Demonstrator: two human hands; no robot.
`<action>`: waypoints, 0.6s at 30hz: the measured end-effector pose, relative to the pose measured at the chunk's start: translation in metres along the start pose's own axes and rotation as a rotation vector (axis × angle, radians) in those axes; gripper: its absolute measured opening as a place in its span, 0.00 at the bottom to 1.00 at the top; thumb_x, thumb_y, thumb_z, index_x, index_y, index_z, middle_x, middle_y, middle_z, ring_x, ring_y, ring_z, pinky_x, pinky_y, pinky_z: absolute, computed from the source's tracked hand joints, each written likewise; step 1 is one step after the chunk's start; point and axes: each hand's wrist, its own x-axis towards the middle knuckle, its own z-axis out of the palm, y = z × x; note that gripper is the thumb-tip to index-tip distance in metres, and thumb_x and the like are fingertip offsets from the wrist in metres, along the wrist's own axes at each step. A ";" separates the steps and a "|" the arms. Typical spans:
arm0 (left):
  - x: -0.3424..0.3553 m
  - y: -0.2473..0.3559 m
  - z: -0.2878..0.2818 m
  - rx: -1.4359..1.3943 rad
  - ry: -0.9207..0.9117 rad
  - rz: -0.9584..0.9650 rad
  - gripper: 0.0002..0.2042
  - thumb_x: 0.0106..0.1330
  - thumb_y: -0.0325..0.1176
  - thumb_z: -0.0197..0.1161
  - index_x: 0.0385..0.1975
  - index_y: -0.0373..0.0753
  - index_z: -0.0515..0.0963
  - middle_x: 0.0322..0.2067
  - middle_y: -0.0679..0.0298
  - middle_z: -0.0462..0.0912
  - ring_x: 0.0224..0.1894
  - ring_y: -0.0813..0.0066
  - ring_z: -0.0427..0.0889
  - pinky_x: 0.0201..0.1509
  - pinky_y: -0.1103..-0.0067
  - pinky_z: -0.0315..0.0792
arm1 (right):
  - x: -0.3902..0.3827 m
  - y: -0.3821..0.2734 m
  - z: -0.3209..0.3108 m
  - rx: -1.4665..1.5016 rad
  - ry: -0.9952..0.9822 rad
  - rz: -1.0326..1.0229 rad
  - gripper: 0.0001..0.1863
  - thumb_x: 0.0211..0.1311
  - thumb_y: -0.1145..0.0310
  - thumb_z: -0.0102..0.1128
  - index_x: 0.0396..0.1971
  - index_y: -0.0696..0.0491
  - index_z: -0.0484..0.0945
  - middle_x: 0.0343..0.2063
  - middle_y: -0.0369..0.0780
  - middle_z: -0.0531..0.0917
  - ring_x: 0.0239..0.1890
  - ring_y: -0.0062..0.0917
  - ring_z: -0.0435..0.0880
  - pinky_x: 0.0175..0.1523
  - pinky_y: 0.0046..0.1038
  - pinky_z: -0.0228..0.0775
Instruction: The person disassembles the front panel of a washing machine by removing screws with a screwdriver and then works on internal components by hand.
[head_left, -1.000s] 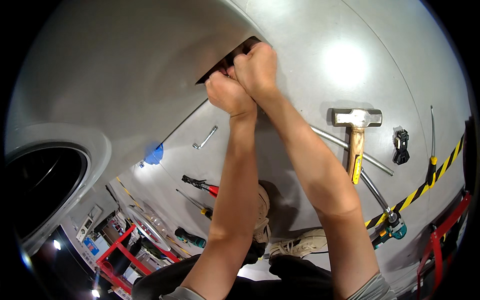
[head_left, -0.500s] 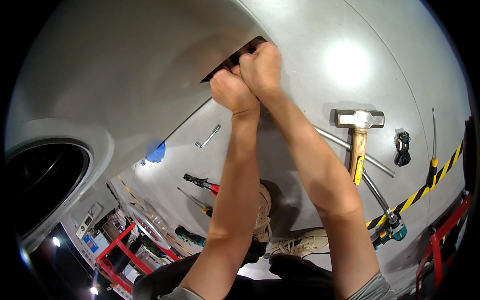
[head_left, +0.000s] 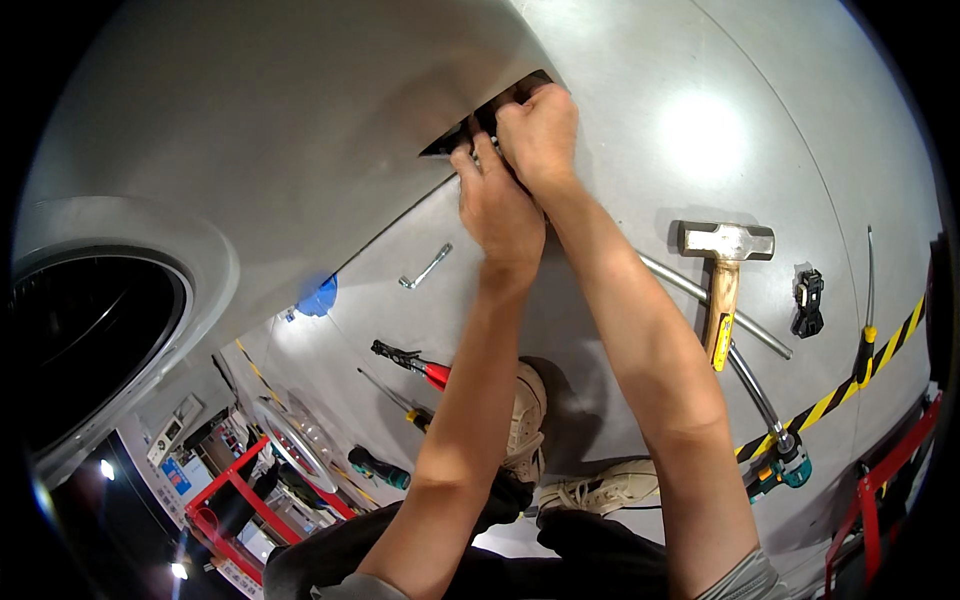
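**A:** Where were the hands?

**B:** Both were up at about twelve o'clock, pressed together at a dark slot (head_left: 480,125) in the curved grey panel (head_left: 280,130). The left hand (head_left: 497,212) sat just below the opening, its fingers curled and reaching into the gap. The right hand (head_left: 540,135) lay above it at one o'clock of the left, touching it, fingers bent over the slot's edge.

**A:** Closed on something?

**B:** Both were curled tight, nearly fists — but what they held, if anything, I could not tell; the fingertips were hidden in the slot.

**A:** And around them?

**B:** On the grey floor (head_left: 620,60), at three o'clock of the hands, a hammer (head_left: 722,285) with a steel head and wooden handle lay across a bent metal bar (head_left: 745,345). Further right sat a small black part (head_left: 807,300) and a yellow-handled screwdriver (head_left: 866,320), near a yellow-and-black striped line (head_left: 850,385).

**A:** Lower down?

**B:** At seven o'clock of the hands, a small wrench (head_left: 425,268), a blue object (head_left: 318,298) and red-handled pliers (head_left: 410,362). A teal power tool (head_left: 780,468) lay at four o'clock — and the person's pale shoes (head_left: 525,420) showed between the forearms. A large round dark opening (head_left: 80,340) filled the nine o'clock edge.
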 end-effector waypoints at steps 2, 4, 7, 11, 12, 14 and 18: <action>0.000 -0.007 0.004 0.043 -0.025 0.100 0.30 0.56 0.37 0.65 0.58 0.35 0.63 0.54 0.52 0.68 0.53 0.52 0.70 0.53 0.63 0.70 | 0.003 0.004 0.003 -0.027 0.002 -0.020 0.08 0.45 0.73 0.55 0.13 0.60 0.77 0.15 0.50 0.79 0.22 0.47 0.79 0.36 0.42 0.72; -0.004 -0.011 0.007 0.036 -0.055 0.133 0.31 0.56 0.37 0.65 0.59 0.35 0.62 0.55 0.54 0.68 0.56 0.52 0.67 0.55 0.64 0.68 | 0.004 0.007 0.002 -0.049 -0.011 -0.041 0.08 0.45 0.73 0.55 0.14 0.60 0.77 0.15 0.50 0.79 0.23 0.48 0.79 0.36 0.42 0.72; -0.004 -0.005 0.004 -0.001 -0.089 0.127 0.30 0.56 0.37 0.65 0.57 0.34 0.63 0.54 0.56 0.69 0.57 0.52 0.65 0.56 0.65 0.68 | 0.003 0.003 -0.002 -0.059 -0.026 -0.021 0.08 0.46 0.73 0.55 0.15 0.60 0.78 0.16 0.51 0.80 0.24 0.48 0.80 0.37 0.42 0.73; 0.004 -0.014 0.006 0.038 -0.097 0.172 0.27 0.56 0.37 0.65 0.54 0.34 0.65 0.50 0.55 0.71 0.55 0.51 0.67 0.54 0.64 0.69 | -0.002 -0.003 -0.004 -0.062 -0.033 -0.033 0.08 0.47 0.71 0.55 0.18 0.59 0.80 0.19 0.51 0.81 0.27 0.48 0.81 0.39 0.42 0.73; 0.005 -0.014 0.006 0.035 -0.102 0.171 0.27 0.56 0.37 0.65 0.54 0.35 0.66 0.49 0.54 0.71 0.55 0.51 0.67 0.54 0.64 0.69 | -0.002 -0.004 -0.004 -0.067 -0.032 -0.033 0.08 0.48 0.71 0.55 0.19 0.58 0.81 0.19 0.50 0.81 0.28 0.48 0.81 0.39 0.42 0.73; 0.005 -0.011 0.005 0.018 -0.094 0.143 0.26 0.56 0.38 0.65 0.53 0.35 0.66 0.47 0.53 0.71 0.54 0.51 0.68 0.53 0.64 0.69 | -0.003 -0.005 -0.005 -0.077 -0.030 -0.034 0.08 0.48 0.71 0.55 0.21 0.57 0.82 0.20 0.50 0.82 0.29 0.48 0.81 0.39 0.41 0.73; 0.002 -0.005 0.003 0.006 -0.094 0.097 0.26 0.56 0.38 0.65 0.53 0.35 0.66 0.46 0.52 0.71 0.51 0.51 0.69 0.52 0.63 0.70 | -0.002 -0.003 -0.005 -0.052 -0.033 -0.029 0.08 0.48 0.71 0.55 0.22 0.57 0.83 0.20 0.50 0.82 0.29 0.48 0.81 0.39 0.41 0.73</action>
